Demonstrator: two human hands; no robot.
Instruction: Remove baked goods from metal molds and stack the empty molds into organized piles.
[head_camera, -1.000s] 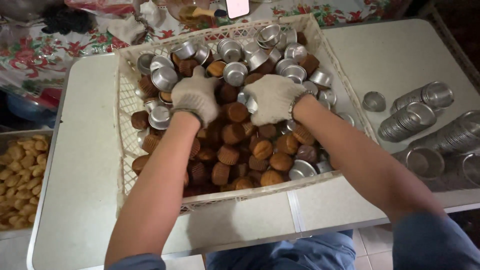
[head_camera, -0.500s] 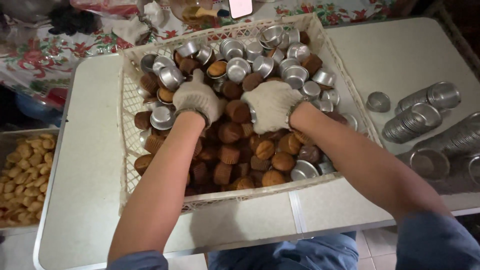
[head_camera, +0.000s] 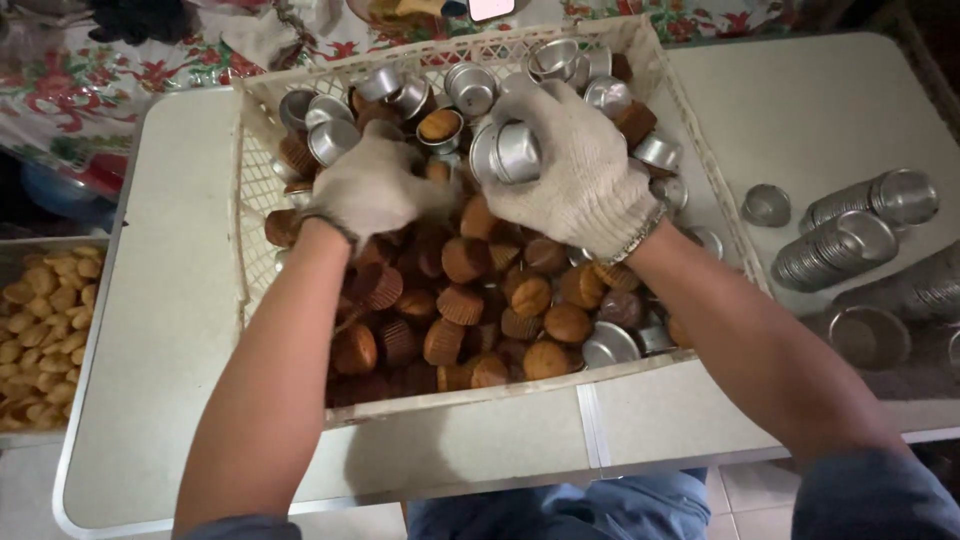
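Looks like mid-sorting: right hand (head_camera: 575, 170) clamped on a tin (head_camera: 512, 152) over the crate (head_camera: 690, 130), left hand (head_camera: 372, 187) closed around cakes (head_camera: 465, 260), so emptied tins probably go onto the table stacks (head_camera: 835, 250).

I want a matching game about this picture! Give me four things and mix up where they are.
Things:
1. right hand
2. left hand
3. stacked metal cups
4. pale yellow cakes

Places or states:
A. in a tray at the far left edge
B. lying on their side on the table, right of the crate
C. holding a small metal cup
D. down among the brown cakes in the crate

Pairs: 1-C, 2-D, 3-B, 4-A
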